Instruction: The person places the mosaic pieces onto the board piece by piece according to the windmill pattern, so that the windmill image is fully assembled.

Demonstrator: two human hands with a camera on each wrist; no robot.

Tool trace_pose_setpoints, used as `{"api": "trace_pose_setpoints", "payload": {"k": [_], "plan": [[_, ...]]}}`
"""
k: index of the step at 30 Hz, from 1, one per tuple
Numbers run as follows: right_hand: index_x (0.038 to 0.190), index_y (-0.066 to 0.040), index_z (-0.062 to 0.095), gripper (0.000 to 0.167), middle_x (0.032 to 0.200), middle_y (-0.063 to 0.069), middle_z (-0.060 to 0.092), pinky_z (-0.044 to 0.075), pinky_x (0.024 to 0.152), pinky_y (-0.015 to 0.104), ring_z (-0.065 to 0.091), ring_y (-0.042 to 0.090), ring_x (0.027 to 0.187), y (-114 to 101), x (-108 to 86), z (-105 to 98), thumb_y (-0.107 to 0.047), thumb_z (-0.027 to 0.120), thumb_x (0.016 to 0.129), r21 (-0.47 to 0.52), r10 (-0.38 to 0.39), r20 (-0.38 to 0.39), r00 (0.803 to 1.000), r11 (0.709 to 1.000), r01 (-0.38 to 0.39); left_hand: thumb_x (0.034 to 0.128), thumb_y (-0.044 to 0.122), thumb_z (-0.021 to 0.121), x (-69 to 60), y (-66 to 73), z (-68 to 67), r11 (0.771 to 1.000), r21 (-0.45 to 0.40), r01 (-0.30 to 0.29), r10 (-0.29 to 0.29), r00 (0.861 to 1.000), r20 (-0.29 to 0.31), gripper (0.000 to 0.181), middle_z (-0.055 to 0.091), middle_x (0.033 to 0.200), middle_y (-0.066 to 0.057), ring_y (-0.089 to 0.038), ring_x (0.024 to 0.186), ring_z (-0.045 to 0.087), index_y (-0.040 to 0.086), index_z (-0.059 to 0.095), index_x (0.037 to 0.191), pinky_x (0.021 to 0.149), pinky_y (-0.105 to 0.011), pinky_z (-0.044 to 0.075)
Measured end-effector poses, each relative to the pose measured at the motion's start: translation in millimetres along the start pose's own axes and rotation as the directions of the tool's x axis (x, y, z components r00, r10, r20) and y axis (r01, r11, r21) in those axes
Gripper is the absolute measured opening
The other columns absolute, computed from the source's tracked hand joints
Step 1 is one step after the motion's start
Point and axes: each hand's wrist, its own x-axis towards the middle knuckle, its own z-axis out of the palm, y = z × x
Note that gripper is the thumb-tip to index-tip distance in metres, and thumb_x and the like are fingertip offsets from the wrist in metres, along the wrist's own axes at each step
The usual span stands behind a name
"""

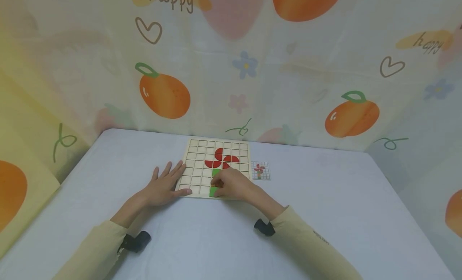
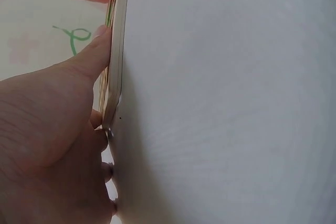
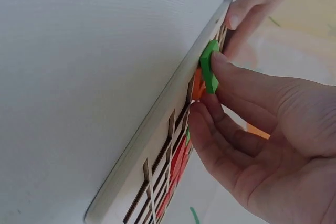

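A wooden grid board [image 1: 195, 171] lies on the table with red rounded pieces [image 1: 213, 164] set in a pinwheel. Below them is a green square tile [image 1: 216, 172]. My right hand [image 1: 232, 183] pinches another green tile [image 3: 210, 66] with thumb and curled fingers at the board's near edge. That tile tilts up out of the grid in the right wrist view. An orange piece [image 3: 197, 83] shows beside it, mostly hidden by the fingers. My left hand [image 1: 162, 188] rests at the board's left side, fingers spread, its thumb lying on the near left corner.
A small pattern card [image 1: 260, 170] with a red pinwheel on a grid lies just right of the board. White cloth [image 1: 325, 216] covers the table. A printed curtain [image 1: 216, 91] hangs behind it. Each wrist carries a black camera [image 1: 135, 242].
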Motion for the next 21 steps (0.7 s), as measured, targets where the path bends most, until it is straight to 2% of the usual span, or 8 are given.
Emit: {"api": "trace_pose_setpoints", "payload": {"k": [6,15,21], "plan": [[0.109,-0.006,0.075,0.026,0.093,-0.001,0.072,0.049,0.074,0.019,0.059,0.009,0.08,-1,0.6,-1,-0.009,0.078,0.084,0.039,0.024,0.002,1.0,0.999,-0.024,0.0914,0.052,0.062,0.0,0.4,0.1,1.0,-0.003,-0.002,0.002,1.0,-0.005,0.09,0.015,0.161,-0.02,-0.048,0.146,0.002,0.001,0.022,0.155,0.11,-0.068,-0.006],[0.099,-0.009,0.077,0.016,0.082,-0.007,0.068,0.05,0.072,0.02,0.059,0.01,0.079,2,-0.2,-6,-0.01,0.079,0.083,0.099,0.012,-0.01,1.0,0.995,-0.011,0.0922,0.052,0.06,-0.4,-0.5,0.2,1.0,-0.019,-0.018,0.018,1.0,-0.006,0.091,0.014,0.161,-0.02,-0.049,0.146,0.002,0.001,0.02,0.155,0.11,-0.068,-0.007],[0.094,-0.012,0.077,0.012,0.081,-0.009,0.069,0.051,0.073,0.021,0.06,0.008,0.078,8,6.6,-13,-0.012,0.08,0.082,0.13,0.011,-0.021,1.0,0.991,-0.008,0.0917,0.053,0.061,0.5,-3.2,2.4,1.0,-0.02,-0.017,0.017,1.0,-0.007,0.091,0.014,0.162,-0.019,-0.048,0.146,0.002,0.001,0.02,0.155,0.11,-0.068,-0.008]]}}
